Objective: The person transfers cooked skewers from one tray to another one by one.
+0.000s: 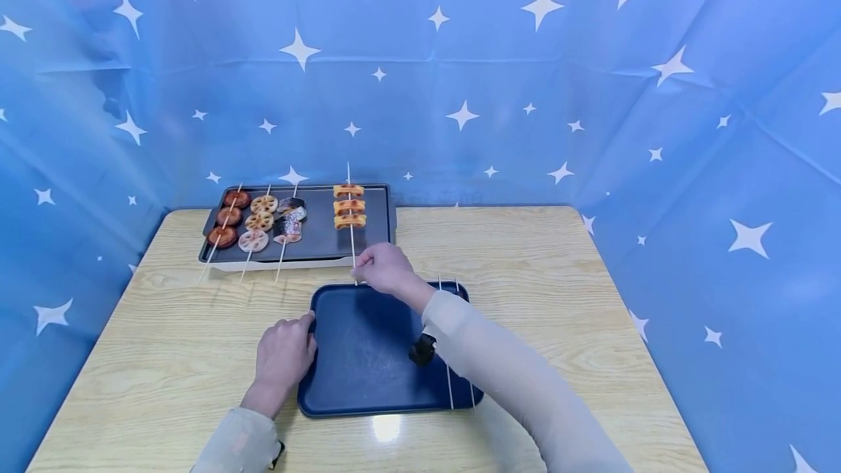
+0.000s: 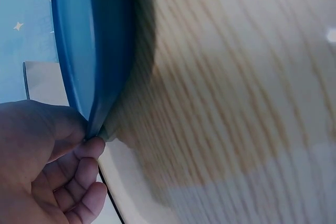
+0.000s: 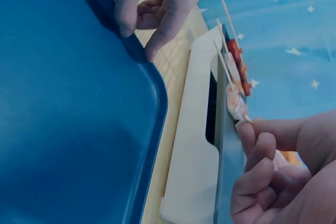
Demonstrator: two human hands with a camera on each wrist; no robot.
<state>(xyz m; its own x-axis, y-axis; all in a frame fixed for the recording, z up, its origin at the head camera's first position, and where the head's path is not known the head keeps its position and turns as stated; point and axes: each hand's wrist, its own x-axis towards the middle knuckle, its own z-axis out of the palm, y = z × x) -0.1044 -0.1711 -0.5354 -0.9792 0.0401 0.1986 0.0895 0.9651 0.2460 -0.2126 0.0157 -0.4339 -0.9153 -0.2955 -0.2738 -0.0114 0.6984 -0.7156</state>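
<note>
Right hand [image 1: 386,268]: pinches the lower end of a bamboo skewer between thumb and fingertips, the arm reaching over the far part of the tray; the remaining fingers are curled.
Skewer of browned yellow slices [image 1: 350,206]: straight ahead of the right hand, its three pieces spaced along the stick over the griddle; whether they touch the surface I cannot tell.
Left hand [image 1: 284,356]: grips the near-side rim of the tray, thumb and fingers closing on its edge, nearer the body than the right hand.
Blue tray [image 1: 361,363]: immediately right of the left hand, on the table, and partly below the right hand and forearm.
Griddle [image 1: 318,214]: ahead of both hands, mostly to the left of the right hand, with a pale base and a dark top.
Fish skewer [image 1: 287,229]: left of the right hand and farther off, on the griddle.
Lotus-root skewer [image 1: 259,221]: next one left, three holed slices.
Skewer of brown rounds [image 1: 229,216]: farthest left from the right hand, three pieces.
Two tray skewers [image 1: 450,387]: right of the left hand, passing under the right forearm, which hides their middles.
Wood-grain table [image 1: 558,268]: beneath the hands.
Starry blue curtain [image 1: 407,13]: beyond the hands.
</note>
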